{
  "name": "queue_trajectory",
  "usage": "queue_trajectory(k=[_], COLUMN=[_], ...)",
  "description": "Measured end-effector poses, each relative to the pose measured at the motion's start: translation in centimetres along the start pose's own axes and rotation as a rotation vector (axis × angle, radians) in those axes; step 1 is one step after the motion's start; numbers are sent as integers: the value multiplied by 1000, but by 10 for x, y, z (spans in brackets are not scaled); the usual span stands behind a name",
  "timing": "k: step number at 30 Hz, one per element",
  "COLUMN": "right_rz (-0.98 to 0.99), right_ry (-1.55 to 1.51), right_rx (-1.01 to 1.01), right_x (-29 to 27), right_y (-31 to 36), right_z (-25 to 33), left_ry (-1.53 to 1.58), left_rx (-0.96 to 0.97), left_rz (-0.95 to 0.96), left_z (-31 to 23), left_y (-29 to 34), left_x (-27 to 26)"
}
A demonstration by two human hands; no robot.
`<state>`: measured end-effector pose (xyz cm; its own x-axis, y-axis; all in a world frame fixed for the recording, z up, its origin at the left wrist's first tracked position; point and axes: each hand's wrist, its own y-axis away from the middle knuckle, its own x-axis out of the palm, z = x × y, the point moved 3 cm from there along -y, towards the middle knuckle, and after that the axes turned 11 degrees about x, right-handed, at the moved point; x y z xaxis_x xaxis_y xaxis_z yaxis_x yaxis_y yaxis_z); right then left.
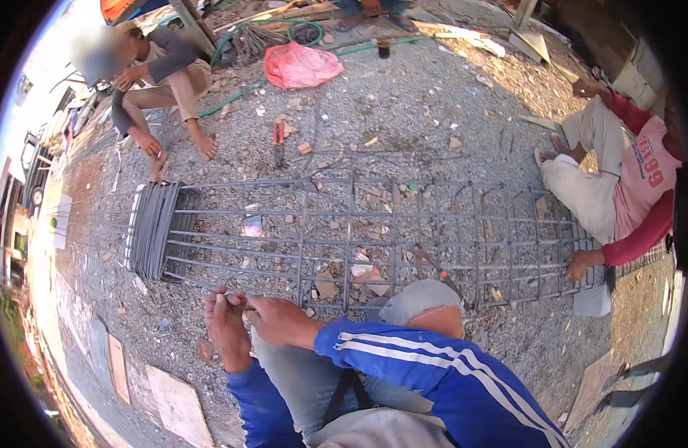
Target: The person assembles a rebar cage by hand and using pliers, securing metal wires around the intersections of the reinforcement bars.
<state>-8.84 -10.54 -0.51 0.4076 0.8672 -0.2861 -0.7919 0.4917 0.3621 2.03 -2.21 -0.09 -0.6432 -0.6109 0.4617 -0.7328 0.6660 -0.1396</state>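
Observation:
A long rebar cage (348, 257) of grey bars and square stirrups lies across the gravel in front of me. At its left end many stirrups are packed into a tight bundle (151, 233). My left hand (226, 321) is raised just on the near side of the cage, its fingers curled into a pinch. My right hand (283, 319) meets it with the fingers closed together. Anything between the fingertips is too small to make out. Long-handled pincers (438, 270) rest over the cage's near side, by my knee.
A crouching person (161, 78) sits beyond the cage's left end. Another in a pink shirt (650, 168) touches its right end. Red-handled pliers (278, 142), a pink plastic bag (301, 66), a green hose (247, 89) and a dark cup (383, 49) lie beyond. Boards (178, 403) lie near left.

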Motion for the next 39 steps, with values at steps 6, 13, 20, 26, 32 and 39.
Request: queue_trajectory(k=[6,13,20,26,32,39], right_rz=[-162,-157,-9,193,118,-436], right_ry=[-313,-57,367,649,652,452], right_rx=[-53,-153,-249,-283,-310,-382], right_x=[-33,-30,-26,-20,-19,-92], right_y=[-16,-5,4,15,11,58], right_z=[5,13,6,-10,-11,59], left_ry=[-585,-1261,-1449,-1682,-1614,-1730], left_rx=[62,457,152,471,396,336], left_rz=[-133,322,263,33,11,77], left_z=[50,138,154,148,147,155], left_y=[-22,6,-10,-14,-17,-6], left_x=[-16,-30,-63,-38,-41,-40])
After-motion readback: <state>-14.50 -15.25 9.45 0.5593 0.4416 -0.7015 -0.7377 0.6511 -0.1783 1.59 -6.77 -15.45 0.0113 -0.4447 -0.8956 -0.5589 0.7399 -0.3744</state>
